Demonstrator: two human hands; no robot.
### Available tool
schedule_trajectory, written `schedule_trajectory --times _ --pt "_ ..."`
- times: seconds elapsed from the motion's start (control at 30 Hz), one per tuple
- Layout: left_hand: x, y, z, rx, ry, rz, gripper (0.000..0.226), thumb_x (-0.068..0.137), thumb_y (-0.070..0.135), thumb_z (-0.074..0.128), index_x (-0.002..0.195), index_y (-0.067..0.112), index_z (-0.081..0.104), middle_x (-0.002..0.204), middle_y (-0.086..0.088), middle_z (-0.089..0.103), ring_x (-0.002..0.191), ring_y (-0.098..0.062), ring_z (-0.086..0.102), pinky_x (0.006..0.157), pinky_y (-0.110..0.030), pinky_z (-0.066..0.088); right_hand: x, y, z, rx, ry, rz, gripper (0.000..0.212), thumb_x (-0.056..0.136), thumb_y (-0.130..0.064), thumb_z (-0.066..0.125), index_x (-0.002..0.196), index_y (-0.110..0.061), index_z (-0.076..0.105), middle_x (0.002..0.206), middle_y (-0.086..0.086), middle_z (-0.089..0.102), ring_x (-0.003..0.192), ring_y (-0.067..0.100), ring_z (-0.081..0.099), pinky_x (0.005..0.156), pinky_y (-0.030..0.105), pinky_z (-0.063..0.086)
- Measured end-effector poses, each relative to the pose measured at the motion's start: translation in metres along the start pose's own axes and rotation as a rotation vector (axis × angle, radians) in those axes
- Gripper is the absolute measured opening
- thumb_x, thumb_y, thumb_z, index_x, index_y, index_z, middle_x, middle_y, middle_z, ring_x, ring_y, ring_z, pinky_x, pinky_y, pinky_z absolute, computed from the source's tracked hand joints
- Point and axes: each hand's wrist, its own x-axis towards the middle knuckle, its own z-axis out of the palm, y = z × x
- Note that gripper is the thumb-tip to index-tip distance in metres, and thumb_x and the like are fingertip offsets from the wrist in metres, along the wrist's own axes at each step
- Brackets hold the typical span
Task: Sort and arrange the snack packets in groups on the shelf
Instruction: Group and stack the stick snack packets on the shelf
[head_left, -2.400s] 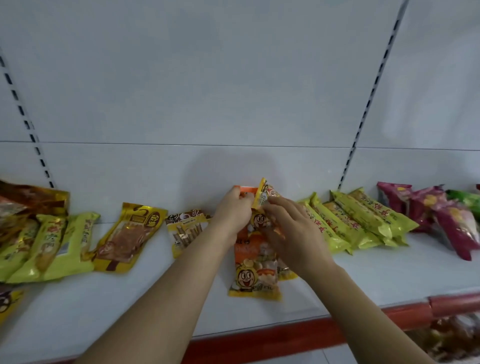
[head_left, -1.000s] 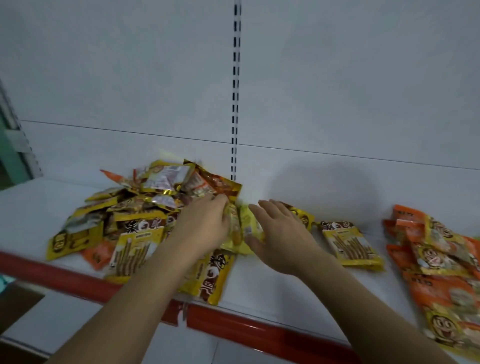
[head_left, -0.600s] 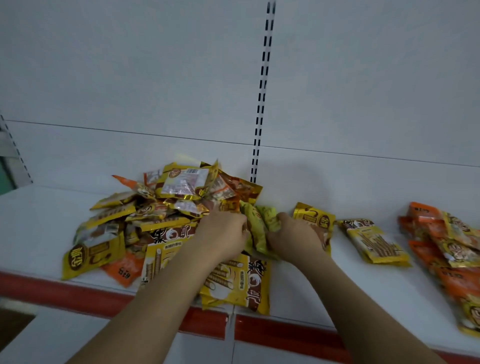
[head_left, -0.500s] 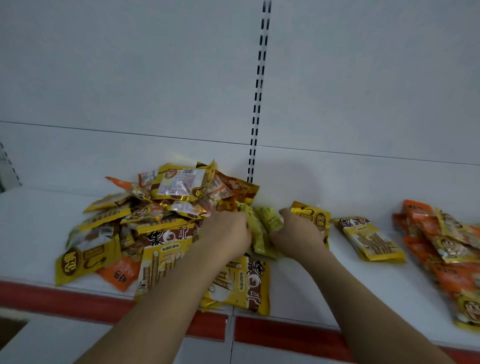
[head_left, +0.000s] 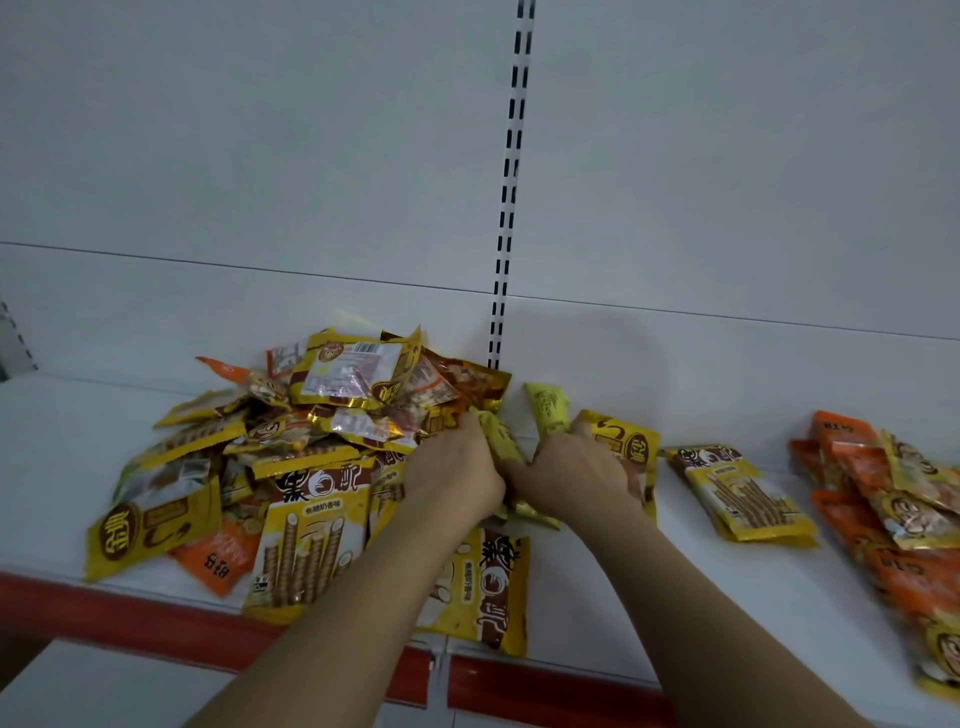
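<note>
Now, step: pulling lime-yellow packets (head_left: 549, 415) out of mixed pile (head_left: 291, 441).
Grip: left hand (head_left: 453, 475) and right hand (head_left: 576, 467) each curled round one, probably.
Next: carry to matching group on shelf (head_left: 597, 587).

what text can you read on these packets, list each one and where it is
"黑白配": big print on the wafer-roll packet at the pile's front.
"黑白配": upside down on the packet by the shelf edge.
Small line under the first title: too blurred.
Barcode label on the top packet: unreadable.
Orange packets: too blurred.

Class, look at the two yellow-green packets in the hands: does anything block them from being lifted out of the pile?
Nothing visible does. The left hand and right hand grip the yellow-green packets at the pile's right edge, with no packet on top.
</note>
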Motion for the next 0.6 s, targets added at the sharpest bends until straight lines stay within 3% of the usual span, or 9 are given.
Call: schedule_trajectory --times 0.07,0.13,0.2,0.27,0.37,0.47,0.53,0.6 --pt "-0.001 -0.003 -0.004 -0.04 0.038 -0.002 0.038 0.095 0.028 0.064 0.126 0.015 0.045 0.111 -0.007 0.065 0.101 -0.03 0.064 0.071 -0.037 0.045 0.006 0.002 0.001 0.014 -0.012 0.009 0.073 0.081 -0.074 0.047 0.112 -0.012 0.068 0.134 0.014 0.043 0.113 0.036 0.055 0.089 0.042 0.05" --pt "-0.002 -0.004 -0.01 -0.085 0.06 -0.011 0.035 0.097 0.035 0.063 0.124 0.019 0.048 0.114 -0.005 0.065 0.104 -0.029 0.064 0.074 -0.037 0.047 0.009 0.004 -0.002 0.082 -0.004 -0.008 0.063 0.079 -0.071 0.052 0.092 -0.011 0.068 0.12 0.014 0.049 0.098 0.031 0.061 0.078 0.037 0.051" --pt "-0.003 -0.005 -0.018 -0.16 0.067 -0.018 0.038 0.097 0.041 0.064 0.127 0.021 0.051 0.118 -0.002 0.065 0.107 -0.028 0.063 0.078 -0.036 0.05 0.006 0.009 -0.006 0.183 0.027 -0.042 0.053 0.079 -0.066 0.053 0.067 -0.014 0.055 0.1 0.015 0.054 0.086 0.029 0.061 0.064 0.032 0.045" --pt "-0.006 -0.004 -0.026 -0.246 0.091 -0.009 0.041 0.097 0.045 0.064 0.129 0.022 0.053 0.123 -0.001 0.064 0.112 -0.027 0.061 0.083 -0.035 0.048 -0.001 0.019 -0.015 0.287 0.094 -0.056 0.049 0.081 -0.06 0.052 0.058 -0.016 0.047 0.087 0.014 0.056 0.087 0.028 0.056 0.057 0.03 0.037" --pt "-0.01 0.0 -0.032 -0.413 0.147 0.013 0.045 0.096 0.046 0.067 0.132 0.022 0.056 0.132 0.0 0.063 0.121 -0.025 0.059 0.093 -0.036 0.049 -0.019 0.033 -0.036 0.483 0.222 -0.047 0.044 0.088 -0.048 0.055 0.057 -0.017 0.051 0.068 0.006 0.055 0.09 0.025 0.051 0.054 0.03 0.03" --pt "-0.013 0.012 -0.034 -0.612 0.186 0.072 0.057 0.095 0.038 0.071 0.145 0.021 0.05 0.139 -0.001 0.061 0.123 -0.024 0.06 0.103 -0.043 0.05 -0.038 0.038 -0.053 0.695 0.292 -0.022 0.047 0.093 -0.047 0.055 0.064 -0.01 0.056 0.063 0.004 0.053 0.074 0.024 0.053 0.054 0.032 0.033" --pt "-0.015 0.022 -0.035 -0.737 0.109 0.12 0.058 0.096 0.032 0.071 0.148 0.023 0.048 0.139 0.001 0.061 0.123 -0.021 0.061 0.104 -0.043 0.051 -0.048 0.04 -0.056 0.861 0.281 -0.041 0.042 0.095 -0.048 0.055 0.075 -0.011 0.063 0.067 0.001 0.058 0.067 0.02 0.056 0.058 0.033 0.04" --pt "-0.018 0.03 -0.032 -0.868 -0.046 0.165 0.034 0.097 0.024 0.07 0.129 0.03 0.06 0.13 0.003 0.068 0.112 -0.016 0.067 0.099 -0.038 0.054 -0.059 0.046 -0.057 0.991 0.272 -0.061 0.033 0.096 -0.049 0.056 0.083 -0.02 0.066 0.076 -0.001 0.065 0.073 0.017 0.062 0.066 0.036 0.049"
